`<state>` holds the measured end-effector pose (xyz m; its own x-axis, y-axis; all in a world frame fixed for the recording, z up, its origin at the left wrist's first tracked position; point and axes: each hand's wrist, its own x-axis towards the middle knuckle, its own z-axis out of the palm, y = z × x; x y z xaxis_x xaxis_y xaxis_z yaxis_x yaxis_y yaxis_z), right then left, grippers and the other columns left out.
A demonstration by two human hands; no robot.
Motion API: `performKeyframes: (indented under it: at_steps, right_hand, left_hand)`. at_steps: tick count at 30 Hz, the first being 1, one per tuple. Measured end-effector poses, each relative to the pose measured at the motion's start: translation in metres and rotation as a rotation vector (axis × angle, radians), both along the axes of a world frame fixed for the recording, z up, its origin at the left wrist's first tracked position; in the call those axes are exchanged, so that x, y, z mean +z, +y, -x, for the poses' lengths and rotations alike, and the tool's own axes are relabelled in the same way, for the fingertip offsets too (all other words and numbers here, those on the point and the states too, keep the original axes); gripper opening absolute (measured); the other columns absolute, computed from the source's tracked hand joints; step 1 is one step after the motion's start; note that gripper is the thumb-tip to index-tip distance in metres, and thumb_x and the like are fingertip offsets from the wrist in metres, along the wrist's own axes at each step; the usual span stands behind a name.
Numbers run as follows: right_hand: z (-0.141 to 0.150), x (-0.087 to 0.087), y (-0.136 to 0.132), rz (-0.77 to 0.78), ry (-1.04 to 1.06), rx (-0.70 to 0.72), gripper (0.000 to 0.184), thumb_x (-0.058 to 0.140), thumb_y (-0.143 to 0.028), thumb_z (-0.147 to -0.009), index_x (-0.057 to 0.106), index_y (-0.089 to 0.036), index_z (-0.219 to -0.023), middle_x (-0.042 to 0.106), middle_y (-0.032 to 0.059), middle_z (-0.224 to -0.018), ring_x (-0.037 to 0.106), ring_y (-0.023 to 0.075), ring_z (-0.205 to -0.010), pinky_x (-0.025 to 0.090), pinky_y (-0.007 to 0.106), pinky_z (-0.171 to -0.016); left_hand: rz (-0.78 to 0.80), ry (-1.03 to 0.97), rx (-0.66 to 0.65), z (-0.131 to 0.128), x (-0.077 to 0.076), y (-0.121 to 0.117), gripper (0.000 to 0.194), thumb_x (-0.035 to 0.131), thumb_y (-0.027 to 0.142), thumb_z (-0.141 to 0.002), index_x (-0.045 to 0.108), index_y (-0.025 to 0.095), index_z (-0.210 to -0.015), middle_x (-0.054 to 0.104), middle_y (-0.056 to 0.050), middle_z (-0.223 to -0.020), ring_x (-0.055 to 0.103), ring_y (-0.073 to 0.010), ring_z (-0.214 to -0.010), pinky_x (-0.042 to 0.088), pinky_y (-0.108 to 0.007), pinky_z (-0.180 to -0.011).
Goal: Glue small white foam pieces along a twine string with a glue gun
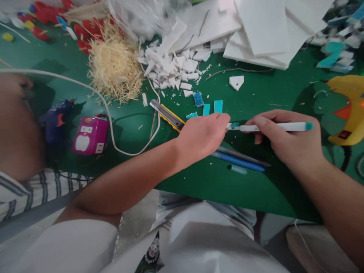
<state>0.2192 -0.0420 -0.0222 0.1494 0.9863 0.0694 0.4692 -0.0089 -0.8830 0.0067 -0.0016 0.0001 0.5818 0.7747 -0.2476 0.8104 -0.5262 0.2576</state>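
My right hand (290,132) is closed around a white marker pen (294,126) with a teal end, its tip pointing left. The tip meets a small foam piece (234,125), partly teal, pinched at the fingertips of my left hand (205,131); most of those fingers are hidden beneath the hand. Just beyond my left hand lie small teal foam pieces (218,106). A yellow utility knife (168,116) with its blade out rests beside my left wrist. Below the hands are a blue pen (241,161), a dark pen (250,157) and a teal pen cap (238,169).
White foam scraps (176,66), foam sheets (261,30) and a straw heap (115,62) cover the far side. A yellow glue gun (348,110) stands right; left are a blue glue gun (58,119), a magenta power adapter (91,135), a white cable (109,110) and another person's arm (19,132).
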Motion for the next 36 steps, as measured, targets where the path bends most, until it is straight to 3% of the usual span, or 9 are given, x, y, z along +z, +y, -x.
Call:
performKeyframes:
  at_steps: [5,9,14,18,22,27,31,36]
  right_hand:
    - [0.0014,0.0018,0.0012,0.016,-0.021,-0.016,0.035,0.083,-0.056,-0.089,0.082,-0.023,-0.075,0.06,-0.0012,-0.049,0.041,0.0104,-0.042,0.029,0.029,-0.041]
    - [0.0006,0.0022,0.001,0.008,-0.01,-0.011,0.032,0.081,-0.054,-0.091,0.083,-0.024,-0.08,0.065,-0.0002,-0.054,0.047,0.0116,-0.046,0.034,0.029,-0.044]
    - [0.0013,0.0035,0.0003,0.05,-0.003,-0.01,0.033,0.083,-0.054,-0.089,0.082,-0.025,-0.074,0.062,0.0,-0.051,0.041,0.0112,-0.042,0.027,0.03,-0.041]
    - [0.0022,0.0045,0.0016,0.02,0.011,0.004,0.037,0.084,-0.062,-0.087,0.083,-0.026,-0.078,0.064,0.0002,-0.055,0.049,0.013,-0.047,0.034,0.03,-0.045]
    - [0.0001,0.0027,0.0018,0.049,0.006,-0.003,0.039,0.083,-0.062,-0.089,0.08,-0.026,-0.074,0.061,-0.0009,-0.051,0.041,0.0121,-0.042,0.033,0.032,-0.043]
    - [-0.0024,-0.0003,0.0007,0.022,0.03,0.006,0.036,0.08,-0.061,-0.095,0.081,-0.029,-0.079,0.064,0.0004,-0.056,0.052,0.0157,-0.048,0.036,0.033,-0.047]
    - [-0.0029,-0.0011,-0.0002,0.045,0.027,-0.001,0.033,0.08,-0.059,-0.094,0.082,-0.03,-0.079,0.065,0.0008,-0.057,0.053,0.0171,-0.05,0.036,0.034,-0.048]
    - [-0.0004,0.0048,0.0001,0.045,0.063,-0.002,0.031,0.081,-0.058,-0.094,0.082,-0.031,-0.079,0.066,0.0009,-0.058,0.055,0.0171,-0.051,0.039,0.035,-0.05]
  left_hand:
    - [0.009,0.015,-0.002,-0.0002,0.001,0.0002,0.027,0.047,0.026,-0.116,0.071,0.019,-0.127,0.08,-0.009,-0.125,0.077,-0.0264,-0.104,0.039,-0.033,-0.067]
    - [0.003,0.015,-0.003,0.0,0.0009,0.0,0.029,0.045,0.026,-0.116,0.071,0.019,-0.126,0.081,-0.008,-0.12,0.077,-0.0266,-0.102,0.039,-0.034,-0.067]
    - [-0.002,-0.01,-0.003,-0.0007,0.0008,-0.0008,0.026,0.048,0.024,-0.114,0.072,0.017,-0.123,0.08,-0.01,-0.121,0.077,-0.0252,-0.1,0.041,-0.035,-0.066]
    - [-0.001,-0.01,0.003,-0.0006,0.0013,-0.0005,0.027,0.047,0.025,-0.115,0.072,0.018,-0.122,0.081,-0.009,-0.118,0.077,-0.0241,-0.097,0.041,-0.034,-0.065]
    - [0.0,-0.013,-0.003,0.0001,0.0009,0.0002,0.026,0.047,0.024,-0.114,0.071,0.018,-0.123,0.08,-0.01,-0.121,0.077,-0.025,-0.1,0.043,-0.035,-0.067]
    - [0.0,0.009,-0.006,-0.0009,0.0029,-0.0004,0.029,0.046,0.025,-0.115,0.071,0.019,-0.128,0.081,-0.008,-0.12,0.078,-0.026,-0.101,0.041,-0.034,-0.066]
    - [-0.007,0.014,-0.003,0.0003,0.0066,-0.0012,0.027,0.049,0.025,-0.114,0.071,0.019,-0.129,0.08,-0.008,-0.125,0.078,-0.0258,-0.104,0.043,-0.034,-0.067]
    - [-0.043,0.05,0.008,0.0043,0.0089,-0.0002,0.025,0.055,0.028,-0.112,0.073,0.019,-0.126,0.08,-0.009,-0.115,0.078,-0.0266,-0.1,0.042,-0.034,-0.066]
